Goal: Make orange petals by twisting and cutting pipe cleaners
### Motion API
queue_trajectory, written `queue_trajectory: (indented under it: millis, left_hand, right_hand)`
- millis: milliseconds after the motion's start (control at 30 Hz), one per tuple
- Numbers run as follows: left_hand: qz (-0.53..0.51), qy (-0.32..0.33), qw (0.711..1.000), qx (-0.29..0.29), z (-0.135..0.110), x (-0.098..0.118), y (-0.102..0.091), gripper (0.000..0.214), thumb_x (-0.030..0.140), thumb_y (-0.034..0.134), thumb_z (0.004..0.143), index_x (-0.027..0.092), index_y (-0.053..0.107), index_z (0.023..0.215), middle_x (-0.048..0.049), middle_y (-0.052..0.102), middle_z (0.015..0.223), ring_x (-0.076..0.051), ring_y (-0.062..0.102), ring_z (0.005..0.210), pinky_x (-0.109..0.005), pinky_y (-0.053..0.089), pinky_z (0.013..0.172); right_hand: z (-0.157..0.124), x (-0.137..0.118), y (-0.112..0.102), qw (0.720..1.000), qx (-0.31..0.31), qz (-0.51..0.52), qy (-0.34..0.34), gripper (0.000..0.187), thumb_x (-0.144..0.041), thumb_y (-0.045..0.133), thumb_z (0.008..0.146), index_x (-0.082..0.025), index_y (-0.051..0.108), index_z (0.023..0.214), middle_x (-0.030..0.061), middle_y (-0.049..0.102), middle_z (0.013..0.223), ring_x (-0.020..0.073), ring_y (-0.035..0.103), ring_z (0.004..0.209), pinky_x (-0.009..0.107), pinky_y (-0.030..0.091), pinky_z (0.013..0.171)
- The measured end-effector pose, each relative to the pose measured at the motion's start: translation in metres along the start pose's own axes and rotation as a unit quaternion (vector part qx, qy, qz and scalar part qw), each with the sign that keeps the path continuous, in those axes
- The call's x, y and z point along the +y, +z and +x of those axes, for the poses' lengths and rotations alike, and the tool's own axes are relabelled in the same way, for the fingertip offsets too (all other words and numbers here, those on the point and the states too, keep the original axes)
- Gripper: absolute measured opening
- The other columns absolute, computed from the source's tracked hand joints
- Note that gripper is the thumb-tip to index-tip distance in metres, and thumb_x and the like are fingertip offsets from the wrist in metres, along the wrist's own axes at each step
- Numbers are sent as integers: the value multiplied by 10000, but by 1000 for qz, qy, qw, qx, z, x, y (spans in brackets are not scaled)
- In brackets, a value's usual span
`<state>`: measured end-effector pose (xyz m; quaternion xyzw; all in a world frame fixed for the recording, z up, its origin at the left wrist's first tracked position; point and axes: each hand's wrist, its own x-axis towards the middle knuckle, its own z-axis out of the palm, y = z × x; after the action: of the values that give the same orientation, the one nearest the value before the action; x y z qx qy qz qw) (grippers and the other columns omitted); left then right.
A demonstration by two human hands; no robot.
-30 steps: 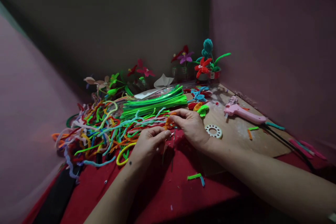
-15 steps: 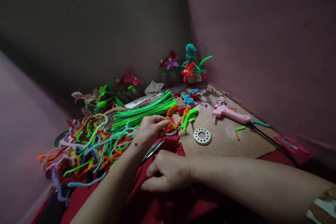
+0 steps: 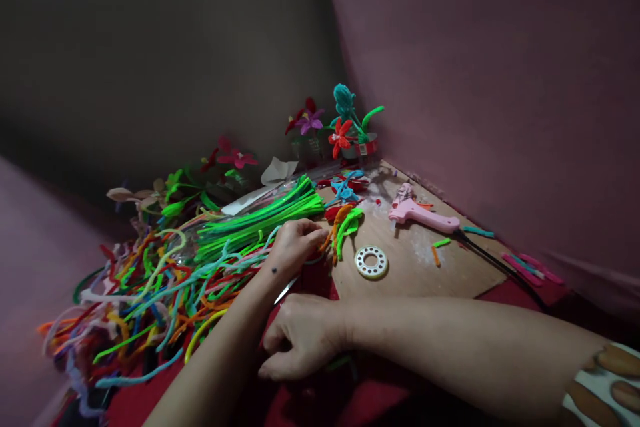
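Note:
My left hand [image 3: 299,247] reaches over the red cloth, its fingers pinched together at some orange pipe cleaner pieces [image 3: 342,216]. Whether one is between the fingertips is hidden. Close beside these lie bright green pipe cleaner loops [image 3: 349,227]. Nearer to me, my right hand [image 3: 305,337] is curled into a loose fist with the thumb pointing left; what it holds, if anything, is out of sight. A dim green bit [image 3: 340,362] shows below its wrist. Between the two hands, a metal blade [image 3: 285,289], perhaps of scissors, is partly covered by my left wrist.
A tangle of coloured pipe cleaners [image 3: 145,293] spreads at left, beside a green bundle [image 3: 260,217]. On the board [image 3: 410,273] are a white ring-shaped spool [image 3: 371,261] and a corded pink glue gun [image 3: 425,215]. Pipe cleaner flowers [image 3: 340,135] stand along the back wall.
The view has swung slightly right. My left hand has moved right over the orange pieces, and an orange loop that showed above it is no longer visible. My right hand stays curled.

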<state>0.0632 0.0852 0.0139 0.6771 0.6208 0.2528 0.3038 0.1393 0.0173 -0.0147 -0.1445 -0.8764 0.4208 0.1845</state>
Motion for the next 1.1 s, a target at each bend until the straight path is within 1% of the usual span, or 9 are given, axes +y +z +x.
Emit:
queue_trajectory:
  millis: [167, 333, 467, 600, 733, 833, 900, 967, 1100]
  left_hand:
    - [16, 3, 1000, -23, 2, 1, 10, 292, 387, 564, 669, 129, 690, 722, 15, 547, 500, -99, 445, 458, -210, 315, 453]
    - [26, -11, 999, -34, 17, 3, 17, 192, 306, 633, 584, 126, 682, 627, 16, 531, 454, -93, 437, 424, -208, 303, 428]
    - [30, -24, 999, -33, 23, 3, 18, 173, 301, 646, 565, 129, 642, 545, 33, 462, 385, -80, 389, 380, -202, 268, 393]
    - [24, -28, 999, -27, 23, 4, 18, 177, 303, 641, 563, 140, 600, 507, 41, 439, 367, -71, 363, 361, -198, 245, 378]
    - [12, -25, 999, -22, 20, 4, 21, 182, 305, 617, 576, 143, 575, 505, 43, 443, 376, -67, 362, 360, -194, 237, 377]
    - [1, -20, 1000, -24, 16, 5, 23, 198, 318, 615, 579, 144, 552, 508, 54, 418, 375, -60, 349, 351, -191, 220, 374]
    - [-10, -19, 1000, -22, 14, 9, 21, 220, 347, 602, 603, 147, 542, 534, 58, 415, 384, -58, 343, 344, -189, 214, 370]
    - [-23, -21, 999, -9, 11, 13, 13, 233, 373, 577, 639, 150, 537, 584, 65, 410, 395, -54, 329, 342, -185, 214, 368]
    - [-47, -26, 998, 18, -1, 16, -15, 202, 349, 570, 660, 154, 525, 634, 83, 376, 390, -45, 295, 344, -172, 214, 370]
  right_hand:
    - [1, 3, 3, 1000, 4, 6, -8, 303, -389, 495, 711, -160, 468, 514, -65, 391, 439, 50, 378, 418, 182, 247, 400]
    - [1, 4, 3, 1000, 13, -10, -6, 298, -384, 494, 715, -158, 478, 522, -65, 398, 454, 51, 385, 430, 179, 251, 408]
    - [0, 3, 0, 1000, 14, -24, -8, 280, -377, 501, 713, -159, 508, 538, -63, 414, 471, 55, 403, 455, 178, 267, 429]
    - [1, 2, -2, 999, 0, -37, -5, 269, -380, 490, 715, -164, 524, 558, -58, 434, 489, 62, 414, 475, 182, 282, 443]
    - [1, 1, -1, 999, -34, -33, 7, 253, -371, 478, 718, -166, 533, 581, -51, 468, 517, 64, 430, 487, 182, 287, 442]
    - [1, 1, 0, 999, -46, -27, 8, 240, -357, 476, 717, -164, 530, 585, -51, 475, 520, 61, 431, 483, 179, 287, 440]
    - [1, 1, 0, 999, -41, -29, 7, 248, -362, 477, 718, -163, 529, 579, -53, 460, 505, 59, 420, 473, 179, 284, 439]
    - [1, 2, 1, 999, -29, -33, 6, 255, -376, 488, 715, -164, 536, 581, -58, 443, 492, 57, 406, 467, 179, 277, 439]
    - [0, 2, 3, 999, -2, -49, -5, 253, -380, 508, 703, -169, 542, 569, -60, 423, 481, 61, 382, 467, 189, 261, 447]
